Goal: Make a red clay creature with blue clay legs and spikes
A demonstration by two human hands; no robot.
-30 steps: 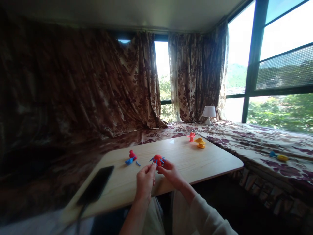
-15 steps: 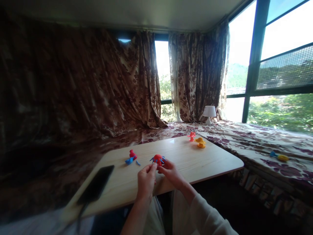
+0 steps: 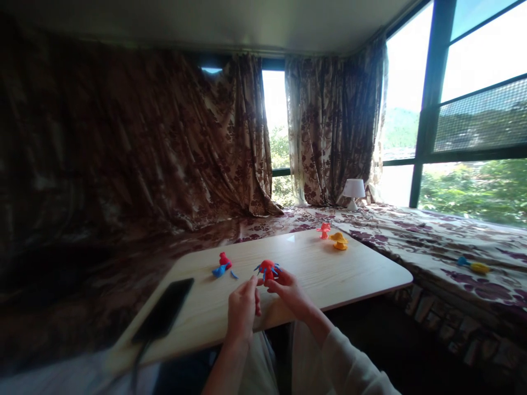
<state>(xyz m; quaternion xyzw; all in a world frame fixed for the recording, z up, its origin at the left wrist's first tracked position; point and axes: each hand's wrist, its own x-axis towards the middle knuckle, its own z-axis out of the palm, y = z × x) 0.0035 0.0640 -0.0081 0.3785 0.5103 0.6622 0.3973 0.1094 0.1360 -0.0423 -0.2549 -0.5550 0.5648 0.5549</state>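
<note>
A red toy figure with blue spikes (image 3: 268,267) is held over the table's near half. My right hand (image 3: 291,292) grips it from the right, thumb and fingers closed on its lower side. My left hand (image 3: 242,308) is at the figure's lower left, with its fingers curled and pinched together. Whatever the left fingertips hold, if anything, is too small to make out. Left of the figure lie a blue piece (image 3: 219,270), a dark pink piece (image 3: 224,260) and a small blue sliver (image 3: 234,274).
On the pale wooden table (image 3: 288,252) lies a black flat device (image 3: 164,310) with a cable. Pink (image 3: 324,230) and yellow (image 3: 339,241) figures stand at the far right. A blue-and-yellow piece (image 3: 478,267) rests on the floral cover, and a white lamp (image 3: 353,188) stands behind.
My left hand has shifted slightly down and left, its fingertips drawing back from the red figure. My right hand keeps hold of the figure, nearly in place.
</note>
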